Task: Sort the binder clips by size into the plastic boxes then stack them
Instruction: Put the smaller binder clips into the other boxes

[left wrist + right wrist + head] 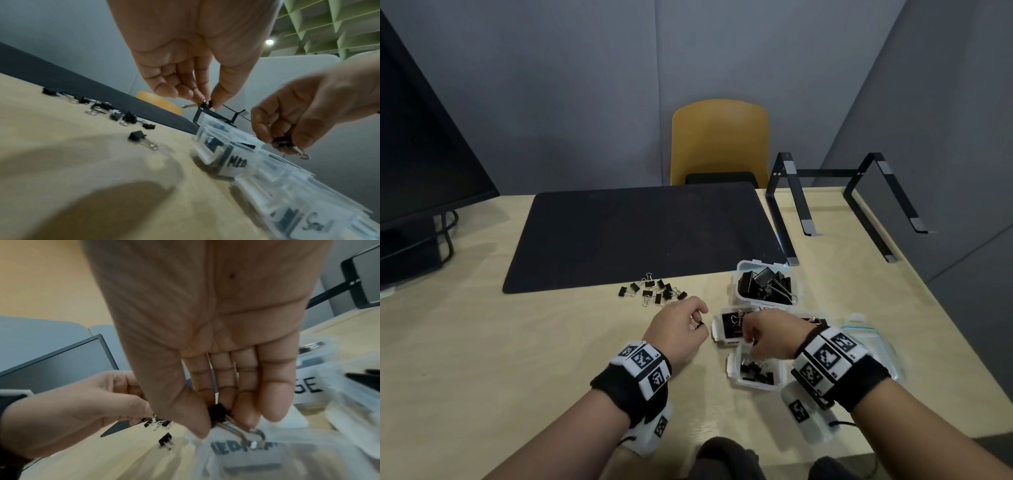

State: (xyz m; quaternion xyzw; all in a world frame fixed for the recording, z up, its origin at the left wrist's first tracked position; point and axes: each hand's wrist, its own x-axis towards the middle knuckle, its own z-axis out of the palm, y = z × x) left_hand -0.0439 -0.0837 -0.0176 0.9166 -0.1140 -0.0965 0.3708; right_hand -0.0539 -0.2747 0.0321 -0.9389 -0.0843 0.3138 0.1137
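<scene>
My left hand (697, 324) hovers just left of the boxes and pinches a small black binder clip (204, 104) between thumb and fingertips. My right hand (224, 425) pinches a medium black clip (218, 410) by its body, wire handles hanging down, over the clear box marked medium (726, 337). Nearer me is the small box (756, 371), holding several small clips. The large box (743, 299) behind them holds several big clips. A pile of loose small clips (654, 292) lies on the table in front of the mat, with one stray clip (137, 136) nearer the boxes.
A black desk mat (640, 236) covers the table's far middle. A monitor (421, 164) stands at the left and a black laptop stand (839, 202) at the back right. Clear lids (873, 337) lie right of the boxes. A yellow chair (719, 140) is behind the table.
</scene>
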